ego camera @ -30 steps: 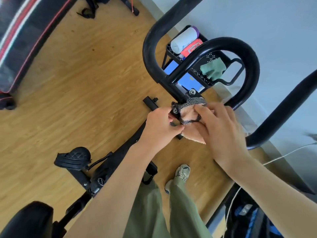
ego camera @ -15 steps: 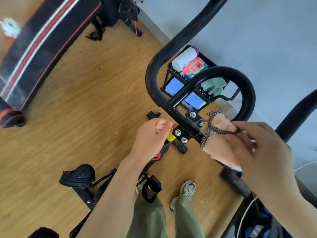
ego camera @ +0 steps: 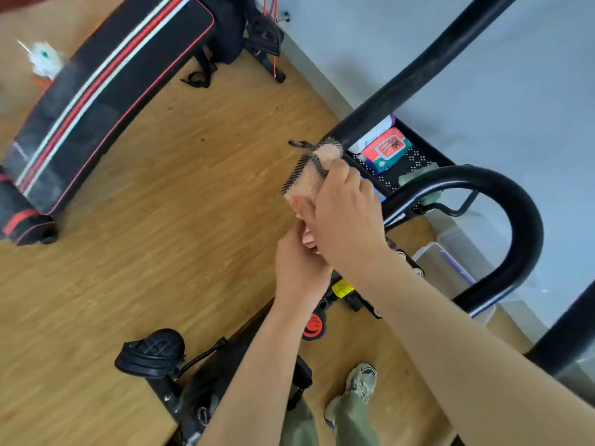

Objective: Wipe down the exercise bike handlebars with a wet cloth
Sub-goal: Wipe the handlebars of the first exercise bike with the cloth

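Observation:
The exercise bike's black padded handlebars (ego camera: pixel 415 78) curve through the upper right, with a second loop (ego camera: pixel 528 239) further right. A peach cloth (ego camera: pixel 310 175) with a dark checked edge is wrapped over the bend of the left handlebar. My right hand (ego camera: pixel 347 214) is shut on the cloth and presses it against the bar. My left hand (ego camera: pixel 299 272) sits just below and under it, closed around the bar or bracket; its fingers are mostly hidden by my right hand.
A black rack (ego camera: pixel 415 159) behind the handlebars holds a red wipes pack (ego camera: pixel 386 149) and a green rag (ego camera: pixel 418 178). A weight bench (ego camera: pixel 106 91) lies at upper left. The bike's pedal (ego camera: pixel 151 352) and my shoe (ego camera: pixel 360 381) are below, and a clear box (ego camera: pixel 450 262) stands by the wall.
My right hand carried the cloth from the right of the centre bracket up and left onto the left handlebar's bend. My left hand rose to meet it under the bar.

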